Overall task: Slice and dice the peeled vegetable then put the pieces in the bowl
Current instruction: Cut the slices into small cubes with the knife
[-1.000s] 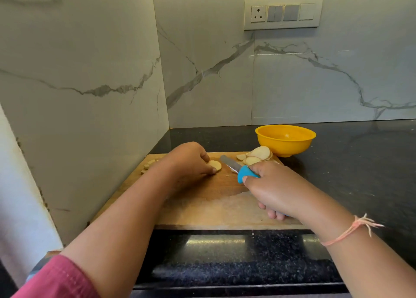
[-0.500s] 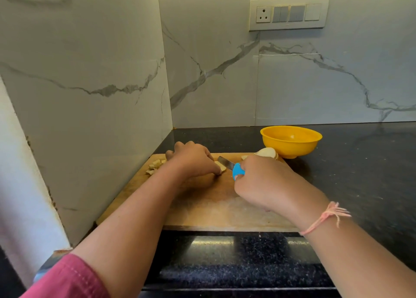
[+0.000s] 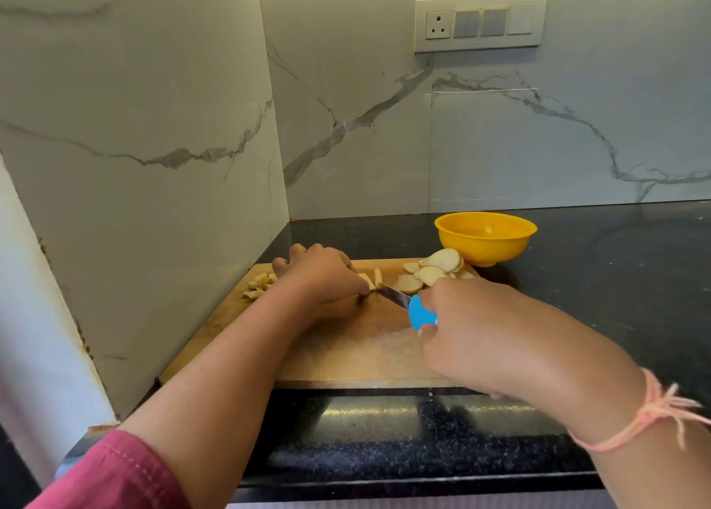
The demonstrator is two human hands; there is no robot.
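On the wooden cutting board (image 3: 346, 358) my left hand (image 3: 321, 274) holds down a pale vegetable slice (image 3: 370, 279) with curled fingers. My right hand (image 3: 484, 335) grips the blue-handled knife (image 3: 408, 304), its blade tip against that slice. A pile of round slices (image 3: 433, 272) lies at the board's far right. Small diced pieces (image 3: 259, 284) sit at the far left of the board. The yellow bowl (image 3: 485, 237) stands just behind the board on the right; nothing shows inside it.
The board lies in a corner of a black stone counter (image 3: 615, 277), with marble walls (image 3: 154, 162) close on the left and behind. A switch panel with a socket (image 3: 480, 22) is on the back wall. The counter's front edge (image 3: 384, 470) runs below my arms.
The slice under my left hand now shows cut strips. My right hand with the knife has drawn back to the right, uncovering the slice pile. The camera has shifted slightly.
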